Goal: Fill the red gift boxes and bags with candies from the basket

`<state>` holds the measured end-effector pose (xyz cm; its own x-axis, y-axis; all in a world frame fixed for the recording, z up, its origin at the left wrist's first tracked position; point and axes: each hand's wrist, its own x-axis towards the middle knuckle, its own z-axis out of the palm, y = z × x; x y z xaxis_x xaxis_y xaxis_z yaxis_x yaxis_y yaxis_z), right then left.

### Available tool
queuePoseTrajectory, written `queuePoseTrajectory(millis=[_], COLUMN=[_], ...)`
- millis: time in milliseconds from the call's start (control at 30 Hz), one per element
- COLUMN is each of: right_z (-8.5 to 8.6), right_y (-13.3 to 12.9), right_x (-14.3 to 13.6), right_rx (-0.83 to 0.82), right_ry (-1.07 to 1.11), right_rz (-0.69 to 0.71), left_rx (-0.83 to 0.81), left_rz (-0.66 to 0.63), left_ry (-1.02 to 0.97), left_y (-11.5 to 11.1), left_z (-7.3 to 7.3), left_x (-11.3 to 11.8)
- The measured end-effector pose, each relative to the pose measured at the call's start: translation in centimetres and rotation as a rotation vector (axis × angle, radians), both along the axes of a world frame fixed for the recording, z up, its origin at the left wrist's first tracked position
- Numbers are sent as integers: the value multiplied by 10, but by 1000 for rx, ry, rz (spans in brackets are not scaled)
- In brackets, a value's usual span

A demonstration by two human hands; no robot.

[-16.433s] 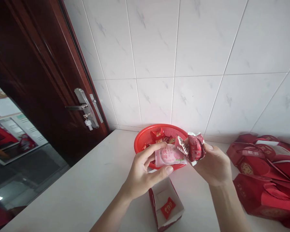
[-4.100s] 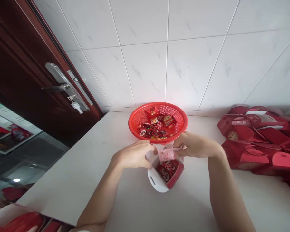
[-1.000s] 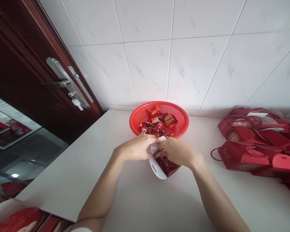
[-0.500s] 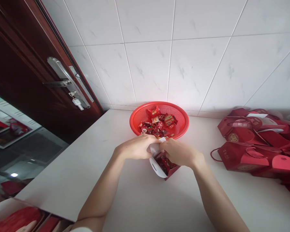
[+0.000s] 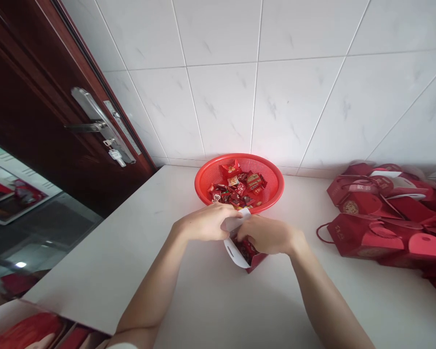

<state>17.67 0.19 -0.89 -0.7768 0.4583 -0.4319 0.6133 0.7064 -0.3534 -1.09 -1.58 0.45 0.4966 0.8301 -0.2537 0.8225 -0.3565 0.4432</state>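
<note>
A small red paper gift box (image 5: 257, 262) with a white inside stands open on the table, its slotted white flap (image 5: 236, 254) folded out toward me. Red-wrapped sweets (image 5: 247, 249) fill its inside. My left hand (image 5: 206, 223) grips the box's left upper edge, fingers closed round the white flap there. My right hand (image 5: 271, 233) reaches over the opening with fingers curled down among the sweets; its fingertips are partly hidden, so what they hold cannot be made out. Just behind the box, a red plastic basket (image 5: 277, 194) holds several wrapped sweets (image 5: 236, 196).
Red gift boxes (image 5: 366, 237) with cord handles are piled on the right of the white table (image 5: 131, 252). A tiled wall (image 5: 221, 111) rises behind. On the left is a dark door (image 5: 32, 97) with keys (image 5: 116, 156); more red boxes (image 5: 32, 329) lie lower left.
My right hand has shifted slightly left and its fingers have curled deeper into the box. The left hand keeps its place at the edge.
</note>
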Motion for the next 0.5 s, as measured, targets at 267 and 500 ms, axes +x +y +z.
queuePoseTrajectory(millis=[267, 500], right_z=[-3, 7], right_y=[1, 5], right_x=[-13, 1], right_rx=[10, 101], right_ry=[-131, 28], right_rz=[6, -90], left_rx=[-12, 27], left_rz=[-22, -41], left_ry=[-19, -40], left_y=[1, 2], left_z=[0, 0], left_x=[2, 3])
